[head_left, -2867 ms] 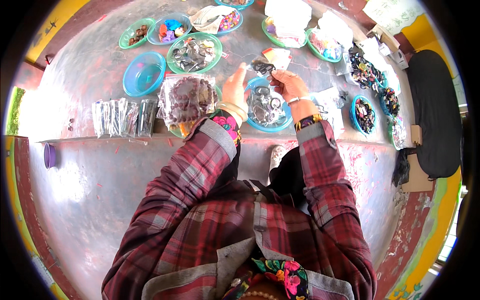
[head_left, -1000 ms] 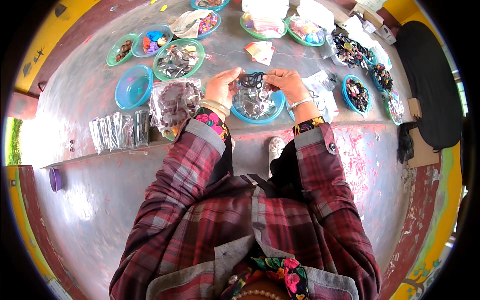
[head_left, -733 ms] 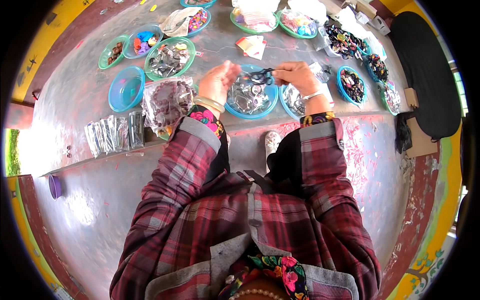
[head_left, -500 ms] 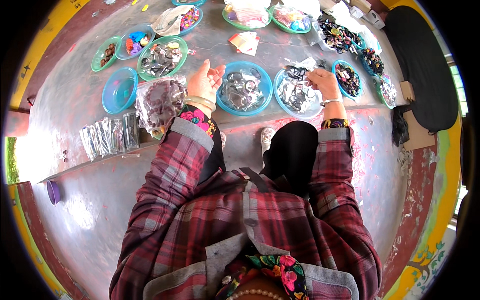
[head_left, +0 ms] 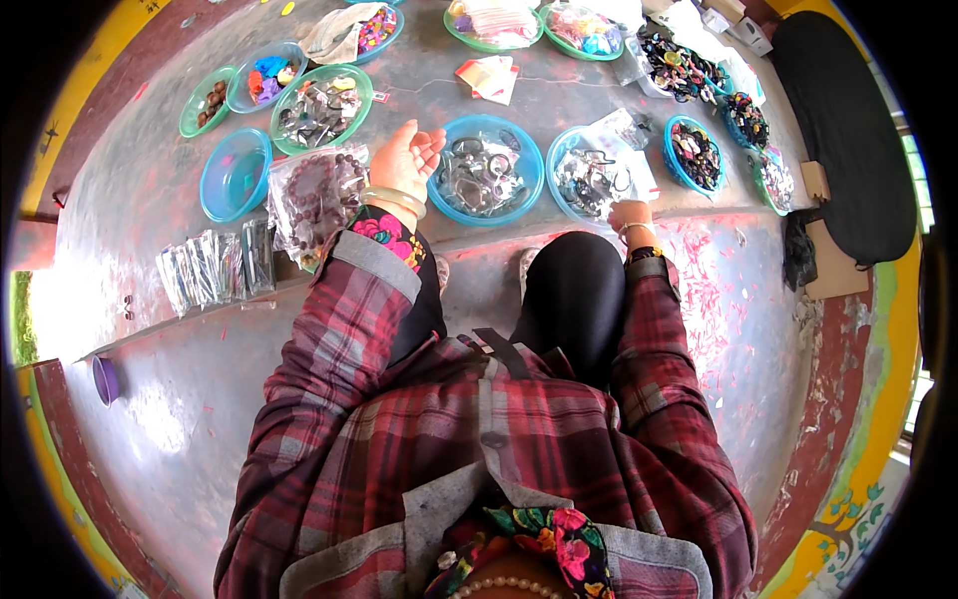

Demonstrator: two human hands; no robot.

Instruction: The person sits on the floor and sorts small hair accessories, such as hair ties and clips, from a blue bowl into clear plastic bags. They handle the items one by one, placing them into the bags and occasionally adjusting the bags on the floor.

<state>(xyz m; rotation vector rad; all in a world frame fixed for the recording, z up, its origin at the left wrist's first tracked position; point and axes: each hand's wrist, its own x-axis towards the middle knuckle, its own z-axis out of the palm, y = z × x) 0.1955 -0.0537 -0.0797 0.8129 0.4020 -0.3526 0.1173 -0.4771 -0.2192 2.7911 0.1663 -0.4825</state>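
Observation:
My left hand [head_left: 407, 160] is raised palm up, its fingers apart and slightly curled, with nothing in it. It hovers between a clear bag of dark purple bead strands [head_left: 317, 198] and a blue bowl [head_left: 436, 190] holding small clear packets of dark pieces. My right hand [head_left: 631, 213] is closed at the near right rim of a pale blue bowl [head_left: 555, 190]. Its fingers seem to grip the near edge of a clear plastic bag [head_left: 621, 160] lying over that bowl, though they are partly hidden. Black-and-silver small pieces [head_left: 591, 180] show in the bowl.
An empty blue bowl [head_left: 235, 178] and a green bowl of packets [head_left: 321, 112] stand at left. Wrapped thin items [head_left: 215, 268] lie near the ledge. A blue basket of dark trinkets [head_left: 693, 155] is at right. Paper cards [head_left: 489, 76] lie beyond the bowls.
My right hand has moved down toward me, from above the pale blue bowl to its near rim, and the plastic bag now spreads over the bowl. My left hand has barely moved.

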